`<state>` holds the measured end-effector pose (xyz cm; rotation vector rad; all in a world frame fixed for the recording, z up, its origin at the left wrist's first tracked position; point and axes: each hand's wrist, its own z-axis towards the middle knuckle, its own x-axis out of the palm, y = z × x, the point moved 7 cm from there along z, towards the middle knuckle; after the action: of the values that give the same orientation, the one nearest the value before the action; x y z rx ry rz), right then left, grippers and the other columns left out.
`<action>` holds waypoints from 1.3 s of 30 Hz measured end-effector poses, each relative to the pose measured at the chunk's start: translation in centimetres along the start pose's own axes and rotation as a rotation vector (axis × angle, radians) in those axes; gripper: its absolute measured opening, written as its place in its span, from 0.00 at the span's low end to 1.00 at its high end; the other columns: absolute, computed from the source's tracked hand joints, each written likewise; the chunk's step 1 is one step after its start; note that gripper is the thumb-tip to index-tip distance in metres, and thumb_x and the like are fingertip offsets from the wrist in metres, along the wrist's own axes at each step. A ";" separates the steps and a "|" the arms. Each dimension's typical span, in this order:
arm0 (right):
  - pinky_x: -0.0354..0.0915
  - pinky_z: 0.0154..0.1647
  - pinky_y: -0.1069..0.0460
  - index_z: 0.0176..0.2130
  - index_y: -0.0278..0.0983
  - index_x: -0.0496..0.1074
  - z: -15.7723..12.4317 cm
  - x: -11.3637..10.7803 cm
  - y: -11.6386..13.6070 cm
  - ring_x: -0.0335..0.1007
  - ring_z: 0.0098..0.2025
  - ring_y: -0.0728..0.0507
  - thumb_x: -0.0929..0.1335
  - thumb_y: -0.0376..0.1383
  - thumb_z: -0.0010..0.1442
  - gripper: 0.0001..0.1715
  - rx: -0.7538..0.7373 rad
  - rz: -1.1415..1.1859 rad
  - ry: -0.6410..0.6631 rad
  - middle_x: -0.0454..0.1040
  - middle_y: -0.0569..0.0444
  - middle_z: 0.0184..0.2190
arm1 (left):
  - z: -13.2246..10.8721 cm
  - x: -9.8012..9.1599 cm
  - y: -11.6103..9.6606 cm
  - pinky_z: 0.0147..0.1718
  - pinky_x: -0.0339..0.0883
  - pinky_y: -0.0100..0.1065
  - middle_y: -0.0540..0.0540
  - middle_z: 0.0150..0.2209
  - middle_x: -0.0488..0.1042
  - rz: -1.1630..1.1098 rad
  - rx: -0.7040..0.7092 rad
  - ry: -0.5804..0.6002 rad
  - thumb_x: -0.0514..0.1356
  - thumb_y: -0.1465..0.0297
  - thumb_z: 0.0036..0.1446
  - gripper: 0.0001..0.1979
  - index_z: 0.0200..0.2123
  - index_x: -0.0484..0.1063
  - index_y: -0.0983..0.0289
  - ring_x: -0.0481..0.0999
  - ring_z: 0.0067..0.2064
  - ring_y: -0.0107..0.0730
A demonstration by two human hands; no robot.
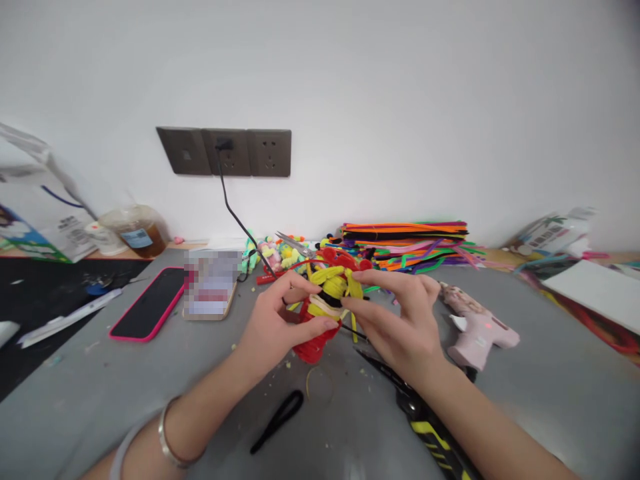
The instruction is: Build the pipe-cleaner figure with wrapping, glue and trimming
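A small pipe-cleaner figure (316,340) in red, yellow, black and cream is held up over the grey table between both hands. My left hand (273,320) grips it from the left, thumb across its front. On the other side, my right hand (400,313) pinches the yellow upper part with thumb and fingers. Red loops stick up at the figure's top. Below it lie a bent black pipe cleaner (277,421) and a thin yellowish loop (319,387). Black-and-yellow scissors or pliers (413,407) lie partly under my right forearm.
A pink glue gun (475,327) lies at the right. Bundles of coloured pipe cleaners (405,233) and scissors (296,245) rest along the wall. Two phones, one a pink-edged phone (153,303), lie left. A black cord (233,210) hangs from the socket. A cup of brown drink (143,233) stands back left.
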<state>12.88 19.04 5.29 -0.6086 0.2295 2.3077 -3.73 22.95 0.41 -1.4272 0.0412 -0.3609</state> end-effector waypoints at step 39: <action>0.67 0.28 0.52 0.38 0.43 0.73 -1.7 4.1 -4.7 0.66 0.28 0.47 0.78 0.54 0.53 0.24 0.992 1.260 -0.046 0.71 0.59 0.29 | -0.9 1.7 2.1 0.38 0.76 0.33 0.57 0.37 0.85 -0.390 -0.532 0.127 0.79 0.63 0.43 0.23 0.42 0.79 0.64 0.85 0.38 0.39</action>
<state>14.19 24.30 1.89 0.2285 2.0368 2.7572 -1.84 21.87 -1.46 -1.9403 -0.0425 -0.8054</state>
